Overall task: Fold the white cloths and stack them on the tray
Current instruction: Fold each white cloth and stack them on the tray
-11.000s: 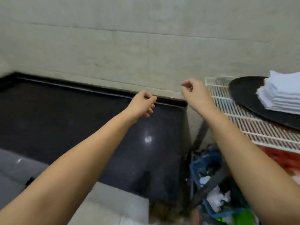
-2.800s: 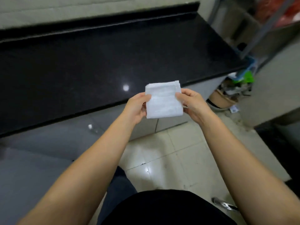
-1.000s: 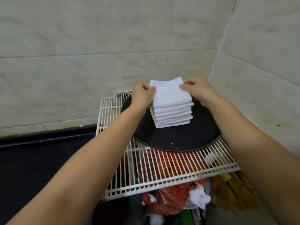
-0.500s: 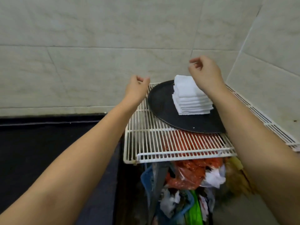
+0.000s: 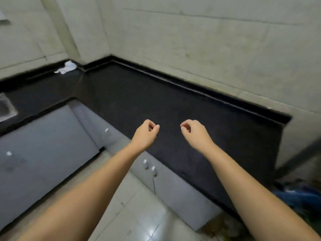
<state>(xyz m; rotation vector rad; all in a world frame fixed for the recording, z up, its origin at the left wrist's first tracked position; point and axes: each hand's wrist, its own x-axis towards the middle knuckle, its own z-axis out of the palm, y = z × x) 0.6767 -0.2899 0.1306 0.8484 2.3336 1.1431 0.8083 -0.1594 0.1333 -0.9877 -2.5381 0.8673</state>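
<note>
Both hands, left hand (image 5: pixel 146 134) and right hand (image 5: pixel 195 133), loosely curled and holding nothing, hover apart above the black counter's (image 5: pixel 173 108) front edge.

Brightness: dim and flat, with a greenish-grey cast on the walls (image 5: pixel 208 40).
Light source: overhead; a soft white glare patch sits on the floor tiles (image 5: pixel 152 230).
Shadows: weak and diffuse; the black surface (image 5: pixel 156 98) swallows detail.
Blur: motion smear throughout, worst at the left edge and lower right corner.
Distortion: wide-angle bending of the wall lines and the surface's edges.
Sharpest: the hands, left (image 5: pixel 145 134) and right (image 5: pixel 195 133), though still soft.
</note>
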